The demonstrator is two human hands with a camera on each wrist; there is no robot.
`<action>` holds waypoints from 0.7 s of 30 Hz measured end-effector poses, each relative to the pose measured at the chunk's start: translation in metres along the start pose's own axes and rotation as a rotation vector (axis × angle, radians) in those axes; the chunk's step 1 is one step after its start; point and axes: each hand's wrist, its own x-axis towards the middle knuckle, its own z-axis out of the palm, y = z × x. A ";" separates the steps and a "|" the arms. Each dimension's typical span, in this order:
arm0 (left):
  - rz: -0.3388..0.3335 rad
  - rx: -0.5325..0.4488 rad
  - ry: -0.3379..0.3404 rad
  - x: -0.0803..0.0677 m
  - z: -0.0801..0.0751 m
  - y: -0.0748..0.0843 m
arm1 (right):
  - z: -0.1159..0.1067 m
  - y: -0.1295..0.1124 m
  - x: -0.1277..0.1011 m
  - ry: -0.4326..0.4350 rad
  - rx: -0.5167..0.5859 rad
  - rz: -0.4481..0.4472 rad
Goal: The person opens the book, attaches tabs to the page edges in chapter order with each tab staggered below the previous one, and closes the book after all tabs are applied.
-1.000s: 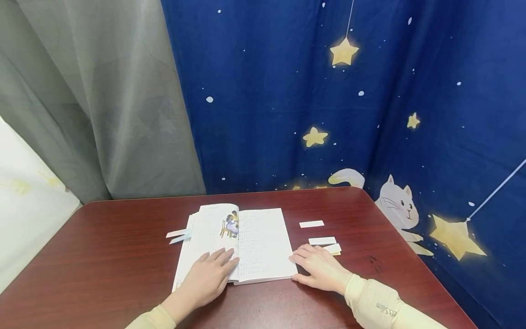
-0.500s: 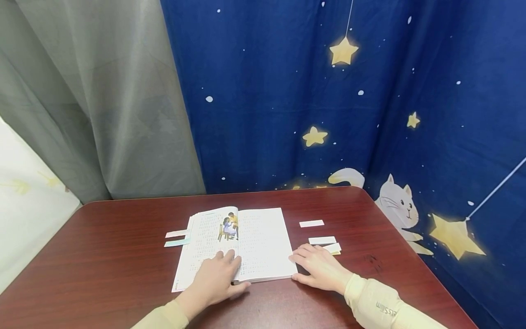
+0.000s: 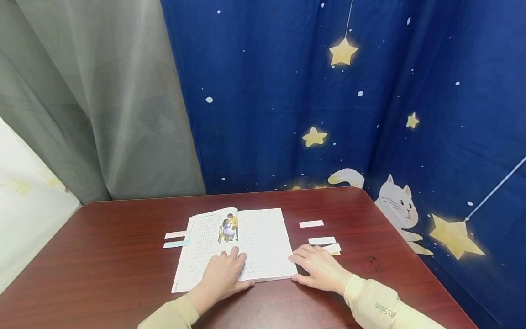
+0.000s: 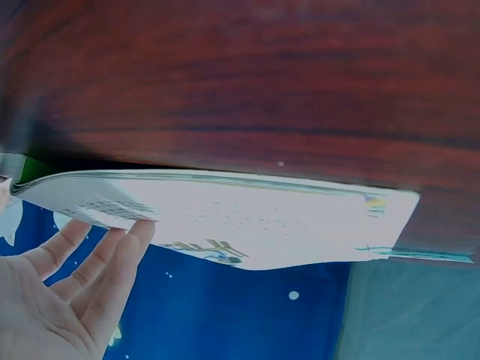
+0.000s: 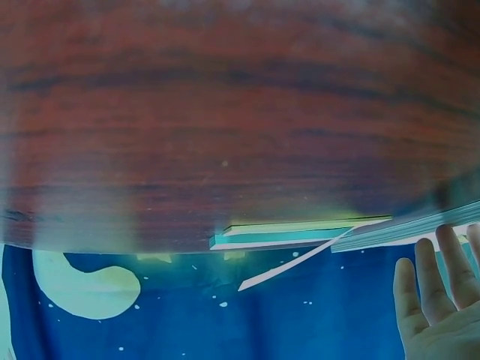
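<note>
An open book (image 3: 265,242) with a coloured picture of two people (image 3: 228,227) on its left page lies on the table. My left hand (image 3: 223,276) rests on the lower part of the book near the spine, thumb stretched out at the front edge. In the left wrist view, its fingertips (image 4: 142,229) touch the printed page. My right hand (image 3: 318,268) lies along the book's lower right edge, fingers extended over the border. Two sticky tabs, one pinkish and one pale blue (image 3: 176,244), stick out from the left side of the book.
Right of the book lie several paper strips: a white strip (image 3: 311,224) farther back, another strip (image 3: 322,240), and a yellowish-edged strip (image 3: 334,249) close beyond my right hand. The reddish-brown table (image 3: 102,256) ends at a blue starry curtain (image 3: 263,114) and a grey curtain (image 3: 135,137).
My left hand has slid right from the left page toward the spine, its thumb swinging out to the front edge. The left page and its tabs lie flatter. My right hand stays put.
</note>
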 end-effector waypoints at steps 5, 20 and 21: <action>0.007 0.003 0.020 0.001 0.002 -0.002 | 0.001 0.000 0.000 0.006 -0.010 0.001; 0.038 -0.074 0.074 -0.006 -0.004 -0.009 | 0.000 -0.001 -0.001 0.003 -0.008 0.014; 0.044 -0.075 0.088 -0.007 -0.004 -0.009 | 0.000 -0.001 -0.001 0.006 -0.007 0.014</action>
